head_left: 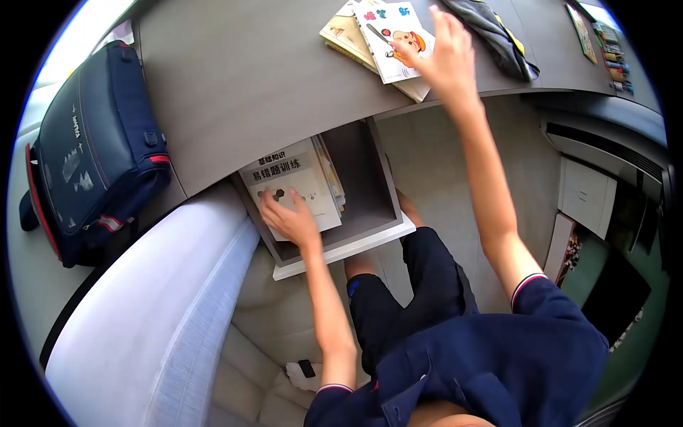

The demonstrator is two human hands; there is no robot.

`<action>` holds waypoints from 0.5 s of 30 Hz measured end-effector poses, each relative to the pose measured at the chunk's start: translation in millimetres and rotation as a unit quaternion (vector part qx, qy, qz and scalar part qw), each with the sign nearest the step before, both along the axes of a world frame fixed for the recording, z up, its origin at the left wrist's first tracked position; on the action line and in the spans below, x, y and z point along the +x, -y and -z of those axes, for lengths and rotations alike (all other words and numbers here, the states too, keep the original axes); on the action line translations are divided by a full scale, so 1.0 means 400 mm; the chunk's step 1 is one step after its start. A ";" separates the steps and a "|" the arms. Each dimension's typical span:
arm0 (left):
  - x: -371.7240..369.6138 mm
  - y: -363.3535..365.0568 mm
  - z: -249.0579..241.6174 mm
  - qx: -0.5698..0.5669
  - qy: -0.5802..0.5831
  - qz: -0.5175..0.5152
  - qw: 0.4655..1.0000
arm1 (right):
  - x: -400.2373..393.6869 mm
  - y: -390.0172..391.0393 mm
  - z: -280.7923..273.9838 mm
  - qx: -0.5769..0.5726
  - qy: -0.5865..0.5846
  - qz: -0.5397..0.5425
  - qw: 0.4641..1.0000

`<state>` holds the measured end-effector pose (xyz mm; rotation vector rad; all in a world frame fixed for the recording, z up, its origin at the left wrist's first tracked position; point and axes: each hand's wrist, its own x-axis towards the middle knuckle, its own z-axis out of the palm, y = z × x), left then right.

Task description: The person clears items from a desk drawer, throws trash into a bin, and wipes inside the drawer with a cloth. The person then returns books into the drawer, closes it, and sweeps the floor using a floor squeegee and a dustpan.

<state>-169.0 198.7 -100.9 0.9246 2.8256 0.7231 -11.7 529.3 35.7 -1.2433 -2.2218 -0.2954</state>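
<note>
My left hand (290, 219) rests over a white workbook (288, 169) with Chinese lettering, fingers apart on its cover. The workbook lies on the left side of a pulled-out drawer (344, 248), with several thin books or papers (329, 171) standing along its right side. On the desk, a white comic book (391, 64) with a cartoon figure holding a bat lies at an angle on top of yellowish books (347, 44). My right hand (447, 60) hovers at the comic book's right edge, fingers spread, overlapping the cover in this view.
A navy school bag (99, 142) leans at the desk's left end, beside a whitish padded surface (153, 285). Grey cloth (491, 35) lies right of the books on the desk (235, 64). Colourful markers (615, 60) sit at far right. A white cabinet (587, 196) stands below.
</note>
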 end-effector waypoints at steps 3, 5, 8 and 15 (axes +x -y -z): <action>0.132 -0.147 -0.115 0.191 0.377 -0.079 0.903 | -0.014 -0.091 -0.053 -0.401 0.045 0.112 0.908; 0.193 -0.270 -0.155 0.261 0.630 -0.090 0.726 | -0.018 -0.115 -0.004 -0.376 -0.039 -0.026 0.926; 0.212 -0.423 -0.213 0.332 0.804 -0.211 0.445 | -0.035 -0.069 -0.039 -0.520 -0.090 -0.157 0.835; 0.269 -0.233 -0.218 0.367 0.689 -0.075 0.620 | 0.050 0.319 -0.012 -0.541 -0.167 -0.016 0.824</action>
